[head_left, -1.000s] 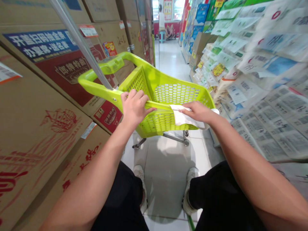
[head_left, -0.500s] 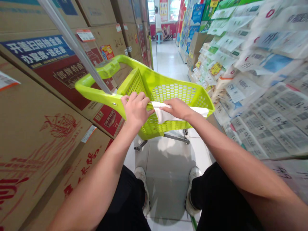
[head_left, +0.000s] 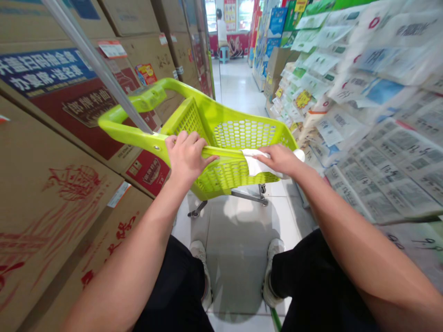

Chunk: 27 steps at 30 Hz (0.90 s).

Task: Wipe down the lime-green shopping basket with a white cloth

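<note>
A lime-green shopping cart (head_left: 221,180) stands sideways in front of me, its handle end at the left. My left hand (head_left: 187,154) is closed over the near top rim, close to the handle end, with the thumb along the outside. Farther right on the same rim, my right hand (head_left: 278,159) presses a white cloth (head_left: 254,162) over the edge. The fingers are closed on it, and part of the cloth hangs down the cart's outer side. A clear pole (head_left: 100,69) rises from the rim beside the handle.
Stacked cardboard boxes (head_left: 62,180) line the left side close to the cart handle. Shelves of plastic-wrapped paper packs (head_left: 374,166) rise on the right. Down the aisle, a person (head_left: 221,30) is by a blue stool (head_left: 224,54). Tiled floor (head_left: 235,258) lies between my shoes.
My right hand has slid the white cloth rightward along the cart's rim, toward its far right end. My left hand keeps its hold on the rim. The view has shifted slightly.
</note>
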Each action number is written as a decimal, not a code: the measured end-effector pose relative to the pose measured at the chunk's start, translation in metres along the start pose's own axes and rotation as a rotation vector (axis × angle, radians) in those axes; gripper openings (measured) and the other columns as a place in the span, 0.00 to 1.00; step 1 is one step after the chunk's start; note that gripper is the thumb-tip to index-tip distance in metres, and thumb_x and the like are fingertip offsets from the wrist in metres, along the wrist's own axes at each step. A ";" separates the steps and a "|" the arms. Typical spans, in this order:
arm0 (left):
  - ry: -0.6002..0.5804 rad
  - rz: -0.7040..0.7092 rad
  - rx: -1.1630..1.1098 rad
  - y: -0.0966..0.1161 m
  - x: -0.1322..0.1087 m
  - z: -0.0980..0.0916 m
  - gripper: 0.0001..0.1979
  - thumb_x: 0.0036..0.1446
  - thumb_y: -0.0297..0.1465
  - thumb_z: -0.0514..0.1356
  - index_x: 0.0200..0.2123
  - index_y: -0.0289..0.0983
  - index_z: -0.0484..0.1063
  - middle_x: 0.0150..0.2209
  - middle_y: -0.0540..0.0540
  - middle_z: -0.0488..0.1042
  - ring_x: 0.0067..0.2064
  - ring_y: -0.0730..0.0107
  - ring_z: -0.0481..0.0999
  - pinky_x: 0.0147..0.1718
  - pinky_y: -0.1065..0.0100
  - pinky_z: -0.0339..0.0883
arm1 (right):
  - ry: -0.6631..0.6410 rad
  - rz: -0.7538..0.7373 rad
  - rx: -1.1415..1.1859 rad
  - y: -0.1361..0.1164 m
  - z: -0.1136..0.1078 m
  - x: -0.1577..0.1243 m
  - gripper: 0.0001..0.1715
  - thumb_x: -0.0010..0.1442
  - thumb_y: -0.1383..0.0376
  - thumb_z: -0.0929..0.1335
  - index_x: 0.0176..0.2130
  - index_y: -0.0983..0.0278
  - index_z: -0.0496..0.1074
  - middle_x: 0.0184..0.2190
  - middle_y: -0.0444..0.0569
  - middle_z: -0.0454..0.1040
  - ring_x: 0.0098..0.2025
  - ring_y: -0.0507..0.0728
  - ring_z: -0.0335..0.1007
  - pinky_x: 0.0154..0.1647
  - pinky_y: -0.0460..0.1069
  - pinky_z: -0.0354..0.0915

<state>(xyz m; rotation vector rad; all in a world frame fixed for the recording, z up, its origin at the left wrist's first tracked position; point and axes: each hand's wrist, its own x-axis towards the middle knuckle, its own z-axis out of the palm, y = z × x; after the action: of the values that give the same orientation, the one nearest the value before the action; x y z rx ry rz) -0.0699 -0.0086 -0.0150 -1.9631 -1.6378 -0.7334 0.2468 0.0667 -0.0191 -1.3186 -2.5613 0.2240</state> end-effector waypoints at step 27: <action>-0.047 0.062 -0.044 -0.015 0.002 -0.002 0.19 0.61 0.53 0.67 0.36 0.44 0.73 0.43 0.39 0.77 0.50 0.44 0.68 0.51 0.45 0.52 | -0.159 0.123 -0.105 -0.009 0.000 0.006 0.41 0.72 0.34 0.58 0.49 0.60 0.83 0.49 0.59 0.85 0.48 0.69 0.80 0.41 0.54 0.65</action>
<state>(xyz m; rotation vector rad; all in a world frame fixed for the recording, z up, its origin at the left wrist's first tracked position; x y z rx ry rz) -0.0846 -0.0058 -0.0125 -2.0674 -1.5923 -0.7099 0.2365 0.0661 -0.0158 -1.5579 -2.6562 0.2287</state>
